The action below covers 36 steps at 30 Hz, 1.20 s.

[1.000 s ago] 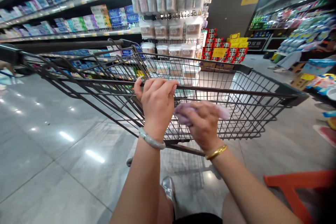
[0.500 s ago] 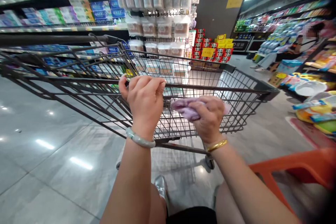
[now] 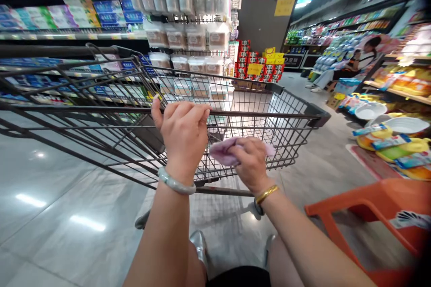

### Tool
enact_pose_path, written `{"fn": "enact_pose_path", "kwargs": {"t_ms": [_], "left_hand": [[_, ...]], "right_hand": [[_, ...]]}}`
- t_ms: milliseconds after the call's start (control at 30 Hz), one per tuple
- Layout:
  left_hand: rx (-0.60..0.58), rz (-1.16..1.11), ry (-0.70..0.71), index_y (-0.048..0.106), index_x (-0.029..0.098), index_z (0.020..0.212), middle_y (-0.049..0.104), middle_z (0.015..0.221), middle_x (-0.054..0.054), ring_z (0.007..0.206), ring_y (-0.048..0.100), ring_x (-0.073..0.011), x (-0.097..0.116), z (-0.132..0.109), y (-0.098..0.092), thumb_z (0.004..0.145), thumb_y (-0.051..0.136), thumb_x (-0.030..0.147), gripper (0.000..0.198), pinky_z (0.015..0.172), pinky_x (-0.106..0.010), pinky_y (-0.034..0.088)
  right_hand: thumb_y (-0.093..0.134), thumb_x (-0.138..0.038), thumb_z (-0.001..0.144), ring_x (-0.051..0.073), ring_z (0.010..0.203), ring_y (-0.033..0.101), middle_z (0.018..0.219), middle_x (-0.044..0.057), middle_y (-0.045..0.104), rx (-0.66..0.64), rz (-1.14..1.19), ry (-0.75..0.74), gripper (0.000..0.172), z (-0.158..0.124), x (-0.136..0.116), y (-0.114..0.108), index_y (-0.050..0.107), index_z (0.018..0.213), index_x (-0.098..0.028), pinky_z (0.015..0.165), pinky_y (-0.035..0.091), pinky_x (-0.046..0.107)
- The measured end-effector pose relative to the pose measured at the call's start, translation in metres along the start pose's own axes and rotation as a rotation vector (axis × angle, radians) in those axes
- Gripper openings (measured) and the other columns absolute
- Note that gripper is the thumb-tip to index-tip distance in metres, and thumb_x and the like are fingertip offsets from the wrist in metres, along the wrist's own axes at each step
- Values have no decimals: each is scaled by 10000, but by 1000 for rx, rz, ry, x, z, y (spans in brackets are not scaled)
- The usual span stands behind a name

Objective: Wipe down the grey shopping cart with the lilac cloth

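Observation:
A dark wire shopping cart [image 3: 286,119] stands side-on in front of me. My left hand [image 3: 183,132] is closed over its top side rail, the thumb on the left and the fingers curled away out of sight. Lower and to the right, my right hand [image 3: 251,161] grips a crumpled light purple cloth [image 3: 225,150] against the wire side. Part of the cloth sticks out past the fingers on the right. Whether it touches the wires is hard to tell.
An orange plastic stool [image 3: 370,202] stands at my right. Shelves of packaged goods [image 3: 111,13] run behind the cart. Bagged goods and white basins [image 3: 370,110] lie at the right. Farther back, a person [image 3: 358,63] sits by the shelves.
My right hand has moved down and slightly left with the cloth. My left hand stays on the rail. The view has turned a little right, showing more of the stool.

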<state>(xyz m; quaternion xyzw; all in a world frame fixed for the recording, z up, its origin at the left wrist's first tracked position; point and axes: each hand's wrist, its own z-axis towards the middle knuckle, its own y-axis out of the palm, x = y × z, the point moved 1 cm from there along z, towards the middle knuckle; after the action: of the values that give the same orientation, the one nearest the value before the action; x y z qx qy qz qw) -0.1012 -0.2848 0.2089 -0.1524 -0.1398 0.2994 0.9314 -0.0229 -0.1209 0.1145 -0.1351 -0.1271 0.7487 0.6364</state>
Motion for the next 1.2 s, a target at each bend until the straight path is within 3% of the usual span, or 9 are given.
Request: {"fn": "enact_pose_path", "kwargs": {"t_ms": [67,233,433,633,833,900,1033,1100,1200], "left_hand": [[13,12,-2,757,353,903,722,855,-8,995,608,-265,0,0,1,1019,533,371,253,1221,-573,182],[2,22,-26,739,333,886,712,863,-20,994,593,-267,1,0,1,1019,526,421,266,1242,-563,139],[-3,-21,-81,692,299,839,726,987,-26,1104,573,-282,5,1,3,1003,533,473,287,1259,-575,89],[1,-50,-97,697,313,882,734,1048,3,1142,565,-280,7,1,6,1000,537,474,256,1261,-600,30],[-71,-140,24,744,363,1081,741,1185,2,1245,568,-281,35,-3,20,1015,549,376,206,1268,-570,46],[-101,-150,42,743,372,1118,753,1120,-5,1183,591,-282,43,-5,26,1012,556,366,215,1247,-565,104],[-83,-109,29,754,360,1061,758,1027,-4,1066,607,-268,48,-5,30,1020,548,360,210,1189,-553,190],[-71,-90,27,754,342,1023,760,1001,0,1046,610,-265,49,-5,31,1016,557,353,197,1176,-549,202],[-48,-63,28,747,321,980,761,962,2,1037,612,-266,49,-5,32,1009,570,355,183,1180,-542,197]], "right_hand": [[641,-177,922,213,990,588,993,12,716,-19,17,-27,168,-1,3,-1,761,894,-290,891,478,414],[637,-205,925,261,1070,558,1034,89,661,243,-15,168,136,15,24,-17,766,933,-246,931,476,453],[604,-131,904,228,999,563,979,21,678,33,-22,-16,213,-5,18,-12,748,887,-287,871,463,410],[580,-175,924,258,1032,566,1012,101,634,316,-54,210,162,9,50,-36,737,918,-216,917,475,449],[623,-155,912,212,987,597,984,24,686,2,-23,-1,177,-9,27,-24,744,864,-275,898,500,401],[645,-170,909,212,1011,600,996,24,692,42,-14,-14,157,-3,29,-30,755,896,-281,930,495,406],[608,-162,884,254,1055,563,1034,79,643,300,-47,222,163,3,64,-46,747,937,-229,936,479,459],[564,-131,865,265,1056,546,1051,90,630,289,-76,251,206,-7,73,-45,736,935,-221,918,479,474],[612,-131,852,247,1024,551,1005,68,641,108,-44,169,163,-26,60,-32,734,881,-235,901,483,443]]}}
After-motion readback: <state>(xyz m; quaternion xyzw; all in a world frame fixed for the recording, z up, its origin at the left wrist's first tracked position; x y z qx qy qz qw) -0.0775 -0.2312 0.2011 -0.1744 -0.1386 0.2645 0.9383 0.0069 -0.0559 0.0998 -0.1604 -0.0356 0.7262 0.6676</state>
